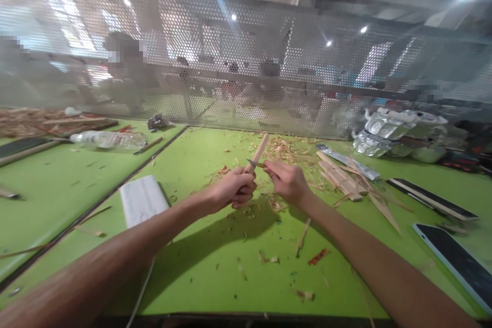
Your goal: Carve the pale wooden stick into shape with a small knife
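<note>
My left hand [235, 187] is closed around the lower end of a pale wooden stick [260, 150], which points up and away from me. In my right hand [288, 180] is a small carving knife [257, 164], its short handle pinched between thumb and fingers. The knife's blade lies across the stick just above my left hand, apparently touching it. Curled wood shavings [282, 147] lie on the green table [200, 261] beyond and below both hands. My right fingers hide most of the knife handle.
Wood pieces [340, 177] lie at right beside a plastic packet [349, 161]. A phone [457, 266] and a dark strip [432, 197] are nearer me. Left are a white power strip [144, 199] and plastic bottle [111, 139]. A perforated screen [238, 87] borders the back, people behind it.
</note>
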Available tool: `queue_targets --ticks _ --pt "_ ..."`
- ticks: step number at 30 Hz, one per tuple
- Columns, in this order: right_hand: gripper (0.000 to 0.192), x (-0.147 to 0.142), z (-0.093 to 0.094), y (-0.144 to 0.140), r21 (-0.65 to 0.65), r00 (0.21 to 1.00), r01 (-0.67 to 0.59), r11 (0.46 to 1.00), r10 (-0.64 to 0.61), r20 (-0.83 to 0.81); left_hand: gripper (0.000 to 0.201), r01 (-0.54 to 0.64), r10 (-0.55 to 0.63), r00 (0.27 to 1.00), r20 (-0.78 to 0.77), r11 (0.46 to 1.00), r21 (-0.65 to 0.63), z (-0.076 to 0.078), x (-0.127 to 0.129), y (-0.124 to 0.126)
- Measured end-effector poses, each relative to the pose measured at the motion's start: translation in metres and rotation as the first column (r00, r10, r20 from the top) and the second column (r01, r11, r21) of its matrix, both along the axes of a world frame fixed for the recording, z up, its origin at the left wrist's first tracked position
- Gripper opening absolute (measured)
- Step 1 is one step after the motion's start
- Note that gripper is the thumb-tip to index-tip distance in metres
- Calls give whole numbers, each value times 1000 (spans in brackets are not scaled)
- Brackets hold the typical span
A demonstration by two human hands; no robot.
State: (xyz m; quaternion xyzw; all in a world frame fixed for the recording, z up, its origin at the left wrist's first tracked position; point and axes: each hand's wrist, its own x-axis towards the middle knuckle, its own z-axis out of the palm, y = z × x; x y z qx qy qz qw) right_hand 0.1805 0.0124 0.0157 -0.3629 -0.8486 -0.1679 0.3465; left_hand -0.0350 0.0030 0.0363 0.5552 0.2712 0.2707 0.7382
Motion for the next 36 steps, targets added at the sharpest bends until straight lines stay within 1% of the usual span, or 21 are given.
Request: queue_targets --ticks 3,5,6,7,8,9,10,11,12,14,16,18,20,22,24,26,28,29,30,33,36 --pt "40 9 -1 10 -64 999 36 997 -38 -37 17 26 -25 998 -60 1000 14 1 -1 -1" --pt "40 26 1 22 -159 982 152 975 -168 -88 17 67 -66 995 -74 998 8 3 0 -4" --pt "40 36 2 28 -224 955 250 942 -278 -104 18 102 -101 992 -78 995 9 5 1 -6" --pt "39 48 3 35 -292 897 382 877 -428 -111 18 138 -137 988 -77 990 12 6 2 -8" --pt "37 60 4 40 -344 828 499 795 -554 -81 19 165 -164 984 -70 986 11 8 3 -10" --pt "35 71 6 44 -368 756 586 722 -650 -71 20 181 -181 982 -58 983 8 8 4 -10" --pt "35 79 7 47 -375 720 623 687 -691 -70 20 185 -185 982 -46 983 2 8 4 -9" --pt "35 84 9 48 -374 698 641 670 -712 -80 20 172 -172 984 -40 985 -4 6 4 -6" --pt "35 85 11 48 -364 698 635 682 -708 -107 19 143 -143 988 -51 990 -1 3 3 -3" --pt "36 76 13 43 -326 752 563 759 -635 -178 18 58 -51 991 -125 997 50 -5 2 6" --pt "37 57 13 33 -258 848 420 870 -477 -230 17 -65 101 969 -224 985 161 -14 2 14" --pt "39 35 10 21 -200 942 228 953 -268 -204 16 -151 236 922 -306 949 278 -20 3 18" --pt "39 17 6 11 -183 990 68 981 -89 -108 15 -178 311 883 -351 915 363 -23 5 18" --pt "39 7 2 4 -150 1000 11 989 -13 -12 14 -175 338 868 -364 894 413 -22 7 17" --pt "39 4 0 3 -99 999 30 995 -25 48 13 -171 366 851 -378 871 460 -19 8 15" --pt "39 7 1 6 -74 995 79 994 -74 67 13 -171 425 808 -408 832 528 -16 9 13" --pt "39 14 2 13 -89 989 139 986 -135 53 13 -157 479 757 -445 794 587 -13 11 11" --pt "38 18 2 17 -100 985 172 980 -170 36 13 -144 489 739 -464 787 600 -12 12 10" --pt "36 22 2 21 -109 979 203 973 -202 21 12 -129 486 727 -484 790 600 -11 13 8" --pt "31 36 -1 34 -91 957 291 952 -291 7 12 -85 442 716 -541 824 561 -9 16 3" --pt "29 60 -3 44 -93 897 439 894 -442 -21 12 -31 407 730 -549 822 568 -7 17 -4"
